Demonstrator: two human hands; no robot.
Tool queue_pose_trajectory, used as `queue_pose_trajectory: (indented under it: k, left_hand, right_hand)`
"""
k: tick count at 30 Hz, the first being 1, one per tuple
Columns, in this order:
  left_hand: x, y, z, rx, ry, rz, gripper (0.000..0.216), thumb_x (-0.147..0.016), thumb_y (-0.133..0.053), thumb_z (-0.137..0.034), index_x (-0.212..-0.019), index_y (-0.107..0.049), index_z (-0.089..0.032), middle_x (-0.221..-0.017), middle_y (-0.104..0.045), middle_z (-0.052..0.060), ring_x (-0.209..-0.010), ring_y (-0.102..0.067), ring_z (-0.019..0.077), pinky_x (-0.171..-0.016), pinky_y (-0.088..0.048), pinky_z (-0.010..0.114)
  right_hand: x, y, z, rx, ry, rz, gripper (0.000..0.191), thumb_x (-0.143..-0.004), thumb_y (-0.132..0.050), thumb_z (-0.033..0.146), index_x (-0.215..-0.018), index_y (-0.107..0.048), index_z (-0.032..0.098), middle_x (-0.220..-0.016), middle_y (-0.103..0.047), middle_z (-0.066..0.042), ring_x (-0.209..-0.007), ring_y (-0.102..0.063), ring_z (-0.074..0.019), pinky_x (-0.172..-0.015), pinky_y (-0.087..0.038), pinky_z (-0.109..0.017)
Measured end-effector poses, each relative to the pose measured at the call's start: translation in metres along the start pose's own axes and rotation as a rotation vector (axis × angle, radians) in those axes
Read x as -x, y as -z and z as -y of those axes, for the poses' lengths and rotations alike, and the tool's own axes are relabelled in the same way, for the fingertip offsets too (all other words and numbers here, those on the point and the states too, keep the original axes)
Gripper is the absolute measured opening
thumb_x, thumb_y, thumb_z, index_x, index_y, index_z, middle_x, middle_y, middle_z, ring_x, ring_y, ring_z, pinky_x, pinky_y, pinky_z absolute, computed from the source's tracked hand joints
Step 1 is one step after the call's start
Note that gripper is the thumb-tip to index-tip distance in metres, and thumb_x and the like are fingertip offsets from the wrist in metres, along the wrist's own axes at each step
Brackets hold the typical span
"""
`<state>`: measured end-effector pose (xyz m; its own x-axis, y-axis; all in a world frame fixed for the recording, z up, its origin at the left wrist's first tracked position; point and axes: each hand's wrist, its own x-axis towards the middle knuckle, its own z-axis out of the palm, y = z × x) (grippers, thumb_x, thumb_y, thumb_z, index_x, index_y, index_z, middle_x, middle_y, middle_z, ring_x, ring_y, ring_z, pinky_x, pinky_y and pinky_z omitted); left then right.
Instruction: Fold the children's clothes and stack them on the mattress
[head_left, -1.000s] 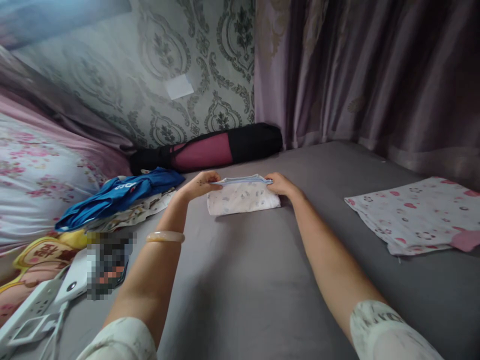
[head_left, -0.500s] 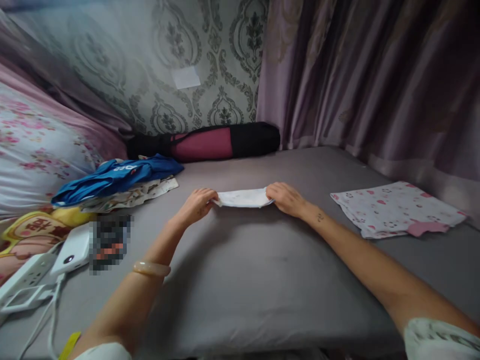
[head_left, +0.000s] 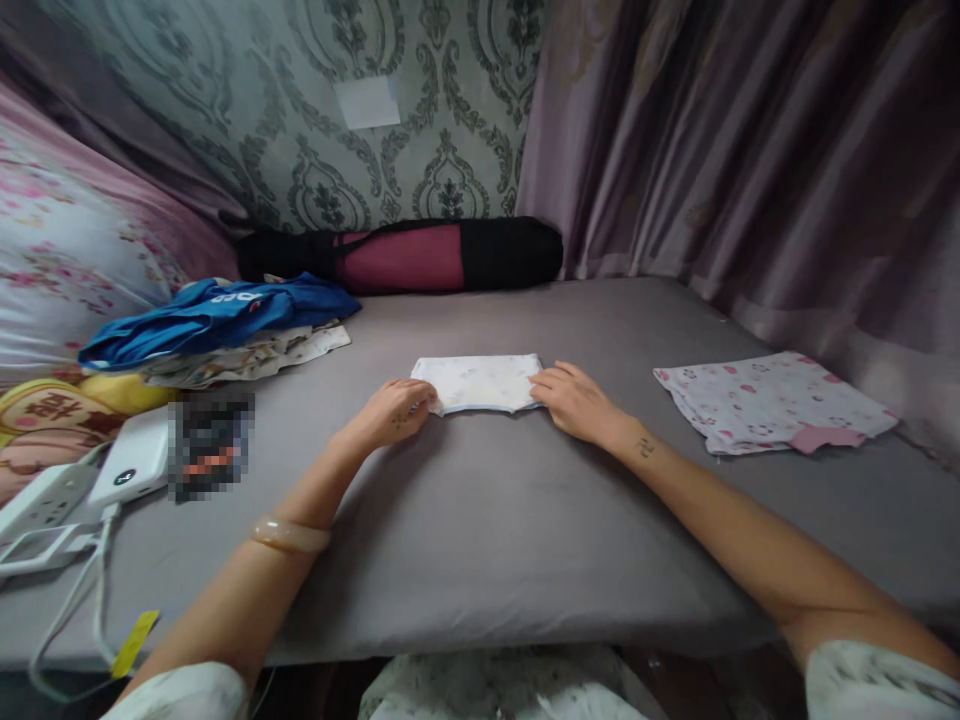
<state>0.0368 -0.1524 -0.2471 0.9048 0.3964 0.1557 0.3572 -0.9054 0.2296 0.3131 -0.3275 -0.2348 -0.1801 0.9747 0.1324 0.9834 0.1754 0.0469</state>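
White patterned garment [head_left: 480, 381] lies folded into a rectangle on the grey bedsheet [head_left: 495, 530]; whether any folding is left doesn't show. Your left hand [head_left: 397, 410] and right hand [head_left: 576, 402], outstretched with backs up, each have the grip closed on a near corner, well apart from the pink-and-white cloth [head_left: 757, 398] on your right.

This looks like a home bedroom: a wide grey-sheeted bed [head_left: 517, 520], shiny purple fabric curtains [head_left: 675, 150] and grey-green damask-patterned wallpaper [head_left: 435, 100] show it.
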Motion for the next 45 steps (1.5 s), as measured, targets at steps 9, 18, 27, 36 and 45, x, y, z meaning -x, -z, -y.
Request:
queue_pose_trajectory:
  k: [9,18,27,36,45]
  left_hand:
    - [-0.068,-0.037,-0.038,-0.207,0.239,-0.080,0.051,-0.099,-0.027,-0.034,-0.146,-0.037,-0.019,-0.156,-0.032,0.011,-0.147,-0.017,0.0292,-0.118,-0.014,0.054]
    - [-0.069,-0.050,-0.032,-0.115,0.292,0.043,0.059,-0.100,-0.018,-0.043,-0.152,-0.027,-0.016,-0.158,-0.027,0.012,-0.147,-0.016,0.0334,-0.116,-0.011,0.060]
    - [-0.071,-0.049,-0.034,-0.114,0.312,0.070,0.059,-0.100,-0.019,-0.044,-0.151,-0.028,-0.016,-0.157,-0.028,0.012,-0.146,-0.019,0.0359,-0.114,-0.013,0.063]
    - [-0.067,-0.047,-0.033,-0.137,0.315,-0.002,0.057,-0.099,-0.021,-0.046,-0.149,-0.034,-0.021,-0.155,-0.033,0.012,-0.146,-0.021,0.0331,-0.115,-0.014,0.062]
    - [-0.057,-0.050,-0.029,-0.197,0.403,-0.034,0.067,-0.097,-0.021,-0.056,-0.147,-0.036,-0.014,-0.153,-0.035,0.018,-0.144,-0.026,0.0353,-0.115,-0.016,0.059]
  right_hand:
    - [-0.077,-0.028,0.049,-0.118,-0.350,-0.020,0.054,-0.100,-0.028,0.035,-0.152,-0.030,0.021,-0.161,-0.019,-0.008,-0.147,-0.011,-0.0303,-0.116,-0.007,-0.057]
    - [-0.082,-0.046,0.046,-0.145,-0.335,-0.017,0.055,-0.099,-0.027,0.033,-0.152,-0.031,0.021,-0.159,-0.025,-0.009,-0.146,-0.016,-0.0325,-0.114,-0.010,-0.061]
    - [-0.084,-0.047,0.045,-0.185,-0.358,0.018,0.054,-0.098,-0.027,0.032,-0.151,-0.032,0.022,-0.157,-0.030,-0.009,-0.144,-0.022,-0.0315,-0.113,-0.013,-0.062]
    - [-0.083,-0.041,0.043,-0.195,-0.373,0.041,0.053,-0.099,-0.025,0.032,-0.150,-0.034,0.021,-0.155,-0.033,-0.008,-0.144,-0.024,-0.0289,-0.114,-0.014,-0.060]
    - [-0.077,-0.046,0.035,-0.113,-0.436,0.053,0.055,-0.099,-0.025,0.033,-0.150,-0.035,0.015,-0.155,-0.033,-0.013,-0.143,-0.025,-0.0306,-0.115,-0.012,-0.058]
